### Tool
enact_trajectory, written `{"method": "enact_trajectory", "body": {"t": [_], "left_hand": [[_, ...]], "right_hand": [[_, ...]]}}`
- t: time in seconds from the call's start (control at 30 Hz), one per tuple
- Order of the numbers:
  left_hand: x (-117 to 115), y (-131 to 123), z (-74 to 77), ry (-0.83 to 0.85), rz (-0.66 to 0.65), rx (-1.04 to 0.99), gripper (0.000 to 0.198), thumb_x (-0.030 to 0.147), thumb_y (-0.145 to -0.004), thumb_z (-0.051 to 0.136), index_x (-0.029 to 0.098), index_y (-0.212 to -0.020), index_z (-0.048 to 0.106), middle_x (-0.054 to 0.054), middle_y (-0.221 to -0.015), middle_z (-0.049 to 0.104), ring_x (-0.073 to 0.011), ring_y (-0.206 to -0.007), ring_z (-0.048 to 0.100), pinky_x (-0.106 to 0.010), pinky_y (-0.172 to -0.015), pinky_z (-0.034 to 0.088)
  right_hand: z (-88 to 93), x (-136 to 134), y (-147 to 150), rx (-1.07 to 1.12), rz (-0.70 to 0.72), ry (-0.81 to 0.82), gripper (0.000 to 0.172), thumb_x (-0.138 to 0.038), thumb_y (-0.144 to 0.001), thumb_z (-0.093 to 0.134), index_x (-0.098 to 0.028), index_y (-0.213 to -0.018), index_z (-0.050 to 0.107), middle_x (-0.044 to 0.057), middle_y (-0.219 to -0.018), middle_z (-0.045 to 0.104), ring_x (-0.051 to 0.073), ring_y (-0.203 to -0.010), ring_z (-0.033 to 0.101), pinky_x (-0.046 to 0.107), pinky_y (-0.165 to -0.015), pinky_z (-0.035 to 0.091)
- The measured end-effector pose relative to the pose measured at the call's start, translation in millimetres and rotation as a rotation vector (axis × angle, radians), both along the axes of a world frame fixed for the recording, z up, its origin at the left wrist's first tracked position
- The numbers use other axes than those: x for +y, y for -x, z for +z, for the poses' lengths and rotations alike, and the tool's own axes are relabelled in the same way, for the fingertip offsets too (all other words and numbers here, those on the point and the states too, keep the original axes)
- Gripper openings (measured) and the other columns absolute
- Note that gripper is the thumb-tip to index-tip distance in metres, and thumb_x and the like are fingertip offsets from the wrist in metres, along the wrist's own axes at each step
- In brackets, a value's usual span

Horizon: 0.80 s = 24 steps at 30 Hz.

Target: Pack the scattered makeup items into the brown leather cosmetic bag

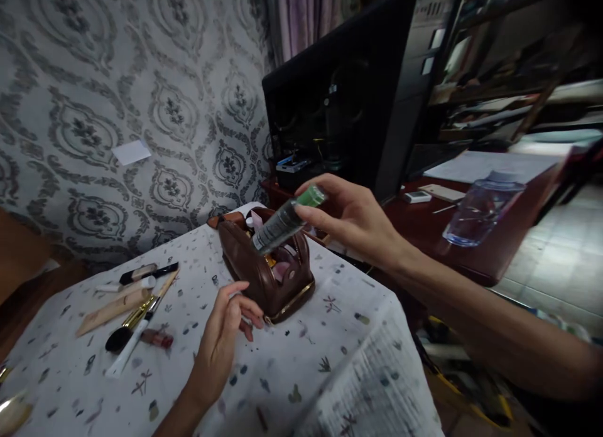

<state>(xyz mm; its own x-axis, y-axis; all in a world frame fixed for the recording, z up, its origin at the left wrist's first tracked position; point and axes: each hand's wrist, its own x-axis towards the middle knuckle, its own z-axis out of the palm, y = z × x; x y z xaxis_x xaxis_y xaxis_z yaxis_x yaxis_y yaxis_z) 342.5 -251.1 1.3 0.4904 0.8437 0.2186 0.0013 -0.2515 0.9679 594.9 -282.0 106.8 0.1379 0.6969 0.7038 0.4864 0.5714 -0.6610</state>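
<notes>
Currently, grey tube [277, 226] with green end pinched between thumb and fingers of right hand [353, 220]. Green end within grip; body projects past fingertips, slanting down over open mouth of brown bag [245, 255]. Bag near far corner of table [282, 368]. Left hand [226, 321]: fingers loosely bent, slightly apart, beside bag; cannot tell if touching. Brushes [119, 339] toward table's left edge.

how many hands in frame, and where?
2. The right hand holds a green-topped tube over the open brown bag; the left hand is beside that bag, holding nothing visible. No other hands show.
</notes>
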Motion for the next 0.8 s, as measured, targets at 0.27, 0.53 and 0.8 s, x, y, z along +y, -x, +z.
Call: {"method": "enact_trajectory", "body": {"t": [0.27, 0.53, 0.8], "left_hand": [[15, 23, -44.5, 0.034, 0.017, 0.192, 0.05, 0.062, -0.097, 0.043, 0.02, -0.12, 0.055, -0.004, -0.083, 0.067, -0.0191, -0.074, 0.062, -0.03, -0.065, 0.049], [25, 28, -71.2, 0.126, 0.086, 0.162, 0.055, 0.066, -0.094, 0.047, 0.018, -0.115, 0.058, -0.004, -0.075, 0.067, -0.0184, -0.065, 0.06, -0.029, -0.059, 0.044], [27, 31, -78.3, 0.139, 0.107, 0.131, 0.055, 0.066, -0.094, 0.048, 0.017, -0.115, 0.059, -0.004, -0.072, 0.067, -0.0177, -0.064, 0.058, -0.028, -0.059, 0.045]], "right_hand": [[-14.3, 54, -14, -0.349, -0.106, 0.112, 0.019, -0.032, -0.09, 0.063, -0.015, -0.098, 0.059, 0.0, -0.082, 0.06, 0.014, -0.073, 0.055, 0.026, -0.068, 0.043], [-27.7, 91, -15, -0.666, -0.211, 0.188, 0.02, -0.027, -0.091, 0.065, -0.013, -0.104, 0.06, 0.009, -0.1, 0.059, 0.02, -0.089, 0.057, 0.03, -0.077, 0.043], [-30.0, 104, -4, -0.818, -0.24, 0.303, 0.023, -0.027, -0.091, 0.068, -0.012, -0.108, 0.062, 0.012, -0.109, 0.066, 0.022, -0.096, 0.061, 0.029, -0.077, 0.042]]}}
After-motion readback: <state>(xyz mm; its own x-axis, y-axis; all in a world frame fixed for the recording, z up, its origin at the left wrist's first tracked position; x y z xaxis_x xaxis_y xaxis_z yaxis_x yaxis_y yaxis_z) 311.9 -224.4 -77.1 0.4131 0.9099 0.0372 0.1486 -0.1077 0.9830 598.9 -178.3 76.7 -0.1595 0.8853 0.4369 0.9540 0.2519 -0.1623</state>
